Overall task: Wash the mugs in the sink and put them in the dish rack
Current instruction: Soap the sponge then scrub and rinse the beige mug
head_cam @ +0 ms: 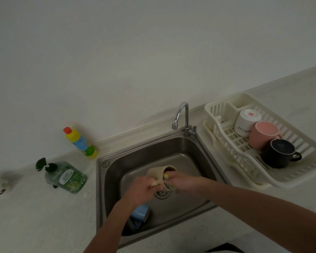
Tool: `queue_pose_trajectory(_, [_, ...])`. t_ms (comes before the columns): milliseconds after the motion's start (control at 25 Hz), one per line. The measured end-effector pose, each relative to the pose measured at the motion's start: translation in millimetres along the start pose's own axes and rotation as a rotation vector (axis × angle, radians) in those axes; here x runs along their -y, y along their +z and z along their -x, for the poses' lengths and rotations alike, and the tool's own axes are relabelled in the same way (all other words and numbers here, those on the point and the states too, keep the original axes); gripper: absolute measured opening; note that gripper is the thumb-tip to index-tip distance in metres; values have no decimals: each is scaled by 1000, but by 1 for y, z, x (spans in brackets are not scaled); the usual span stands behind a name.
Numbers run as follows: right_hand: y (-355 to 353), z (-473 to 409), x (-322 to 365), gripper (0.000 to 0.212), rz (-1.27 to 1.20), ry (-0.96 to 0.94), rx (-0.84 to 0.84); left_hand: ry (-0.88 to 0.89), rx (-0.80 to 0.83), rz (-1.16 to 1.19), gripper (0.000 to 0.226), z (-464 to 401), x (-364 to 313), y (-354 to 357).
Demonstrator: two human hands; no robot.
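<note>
Over the steel sink point(115, 167) my left hand point(140, 190) grips a beige mug point(158, 173) by its handle, the mug tipped on its side with its mouth facing right. My right hand point(182, 181) holds a yellow sponge point(166, 176) pressed against the mug's mouth. A light blue mug point(140, 214) lies on its side in the sink's near left corner, partly under my left forearm. The cream dish rack point(290, 174) on the right holds a white mug point(245, 122) upside down, a pink mug point(262, 135) and a dark navy mug point(279, 154).
A chrome faucet point(181, 115) stands at the sink's back edge, no water running. On the counter to the left are a green soap pump bottle point(67, 177) lying down and a yellow bottle point(80, 143) with a red cap. The drain strainer point(162, 193) sits below the hands.
</note>
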State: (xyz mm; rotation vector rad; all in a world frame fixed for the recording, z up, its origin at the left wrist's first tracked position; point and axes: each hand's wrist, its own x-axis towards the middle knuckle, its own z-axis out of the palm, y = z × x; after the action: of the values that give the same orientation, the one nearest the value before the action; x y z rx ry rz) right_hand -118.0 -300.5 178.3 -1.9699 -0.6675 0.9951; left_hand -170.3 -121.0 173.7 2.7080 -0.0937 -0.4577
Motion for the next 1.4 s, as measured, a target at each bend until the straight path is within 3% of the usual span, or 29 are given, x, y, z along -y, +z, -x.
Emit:
queue_pose_trajectory(40, [-8,5,-12,34,149,-39,53,3,13,-9,31,1,-1,1])
queue_pose_trajectory(120, [-15,9,-26,42,774,-31,151,-13,55,1,31,2,-9,4])
queue_pose_trajectory(160, [-14,4,-36,44,1031,-42,116,-31,72,28,30,2,-15,7])
queue_pose_trajectory(200, [-12,0,-40,43,1083,-63,62,-48,70,54,29,3,-19,10])
queue_pose_trajectory(240, [-10,-2,-34,41,957,-35,44,-63,47,68,29,3,-22,12])
queue_pose_trajectory(360, [-13,-4,-9,37,172,55,74,-132,6,125,25,4,-23,10])
queue_pose_trajectory(400, [-16,-2,-9,35,88,37,76,-142,5,131,25,5,-23,9])
queue_pose_trajectory(480, [-27,4,-25,29,229,3,91,-148,5,114,30,6,-25,10])
queue_pose_trajectory(600, [-23,-5,-46,40,842,57,115,-120,14,74,32,1,-31,17])
queue_pose_trajectory(680, [-15,-13,-48,41,695,89,96,-114,8,40,37,-2,-34,21])
queue_pose_trajectory(760, [-15,-12,-39,34,288,29,66,-143,2,74,34,-2,-29,17])
queue_pose_trajectory(880, [-22,-5,-45,29,333,-112,103,-183,49,81,28,4,-20,15])
queue_pose_trajectory(1000, [-18,-5,-43,40,1016,-122,182,-127,45,74,28,8,-18,22])
queue_pose_trajectory(1040, [-12,-10,-44,38,1062,-64,147,-111,30,62,31,8,-20,23])
queue_pose_trajectory(1080, [-8,-12,-41,32,940,-30,105,-102,19,50,34,7,-20,24])
queue_pose_trajectory(1200, [-5,-15,-27,29,127,17,106,-146,27,76,32,9,-15,16])
queue_pose_trajectory(1240, [-4,-15,-27,27,33,12,120,-146,31,75,30,12,-11,13])
queue_pose_trajectory(1280, [-5,-18,-33,26,89,-5,100,-131,37,66,27,13,-6,13])
queue_pose_trajectory(1400, [-10,-20,-43,30,778,-14,155,-95,56,45,29,17,-9,12])
